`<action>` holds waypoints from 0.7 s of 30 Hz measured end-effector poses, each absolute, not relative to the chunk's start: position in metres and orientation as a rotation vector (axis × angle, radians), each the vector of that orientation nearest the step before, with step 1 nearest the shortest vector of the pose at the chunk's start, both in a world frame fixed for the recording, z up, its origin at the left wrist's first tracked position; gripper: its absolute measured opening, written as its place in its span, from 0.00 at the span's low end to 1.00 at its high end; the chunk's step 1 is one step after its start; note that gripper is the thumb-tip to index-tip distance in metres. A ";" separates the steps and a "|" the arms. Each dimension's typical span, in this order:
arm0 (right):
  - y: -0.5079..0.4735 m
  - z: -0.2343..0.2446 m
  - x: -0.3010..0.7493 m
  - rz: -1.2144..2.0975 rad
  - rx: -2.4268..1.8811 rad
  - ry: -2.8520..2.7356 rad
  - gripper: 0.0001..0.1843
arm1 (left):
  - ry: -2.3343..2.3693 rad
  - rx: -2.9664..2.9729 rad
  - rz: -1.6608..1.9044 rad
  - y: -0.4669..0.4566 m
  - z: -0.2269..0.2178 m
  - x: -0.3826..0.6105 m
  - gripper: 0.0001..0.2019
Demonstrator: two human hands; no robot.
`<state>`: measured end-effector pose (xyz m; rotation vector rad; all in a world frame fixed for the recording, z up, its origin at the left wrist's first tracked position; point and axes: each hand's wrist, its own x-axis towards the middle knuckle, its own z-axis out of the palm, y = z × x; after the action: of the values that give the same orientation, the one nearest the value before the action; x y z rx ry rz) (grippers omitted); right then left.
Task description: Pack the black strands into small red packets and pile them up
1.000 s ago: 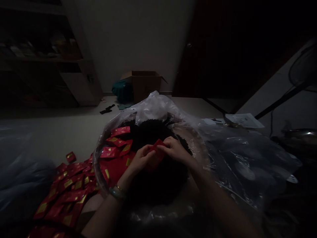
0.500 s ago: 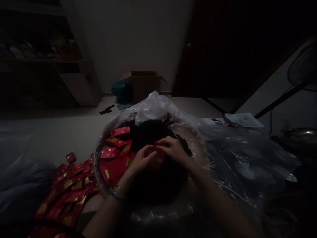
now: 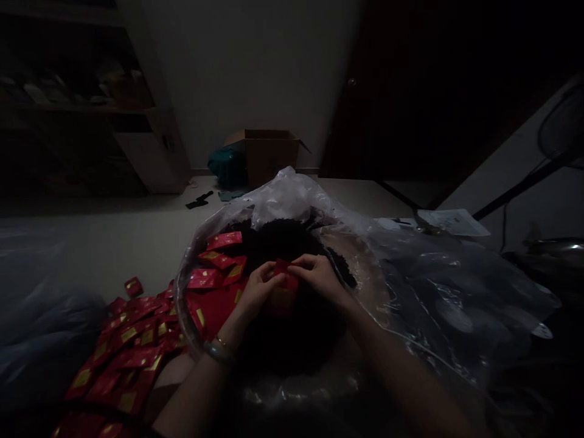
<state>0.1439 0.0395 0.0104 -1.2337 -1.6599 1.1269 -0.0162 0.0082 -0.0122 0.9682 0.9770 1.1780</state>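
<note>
Both hands meet over a mound of dark loose material (image 3: pixel 283 243) inside a clear plastic bag (image 3: pixel 292 198). My left hand (image 3: pixel 258 292) and my right hand (image 3: pixel 319 278) pinch the top edge of one small red packet (image 3: pixel 283 286) with a gold label, which hangs between them. Red packets (image 3: pixel 214 267) lie on the left inside of the bag. A bracelet sits on my left wrist. The room is very dim.
A heap of red packets (image 3: pixel 123 359) covers the floor at the lower left. A cardboard box (image 3: pixel 264 152) and a teal bundle (image 3: pixel 227 167) stand by the far wall. Shelves (image 3: pixel 91 109) fill the left. More crumpled plastic (image 3: pixel 456 292), a paper sheet (image 3: pixel 451 222) and a fan stand (image 3: pixel 524 182) lie right.
The red packet has turned between my fingers from flat and tilted to hanging upright with its gold label facing me. Both hands stay over the dark mound.
</note>
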 end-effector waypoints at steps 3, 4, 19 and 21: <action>0.038 0.010 0.143 1.123 -1.209 -1.685 0.07 | 1.005 1.006 1.146 0.008 -0.009 -0.016 0.20; 0.038 0.010 0.143 1.104 -1.208 -1.697 0.06 | 1.013 1.005 1.141 0.008 -0.009 -0.016 0.20; 0.041 0.015 0.149 1.091 -1.226 -1.828 0.12 | 1.167 0.952 0.993 0.006 -0.011 -0.013 0.20; 0.051 0.019 0.165 1.035 -1.302 -1.891 0.16 | 1.203 0.950 1.016 0.007 -0.013 -0.014 0.20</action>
<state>0.1653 0.0509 0.0188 -1.3020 -1.8912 1.0352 -0.0136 0.0072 -0.0127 0.9500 1.2026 1.0159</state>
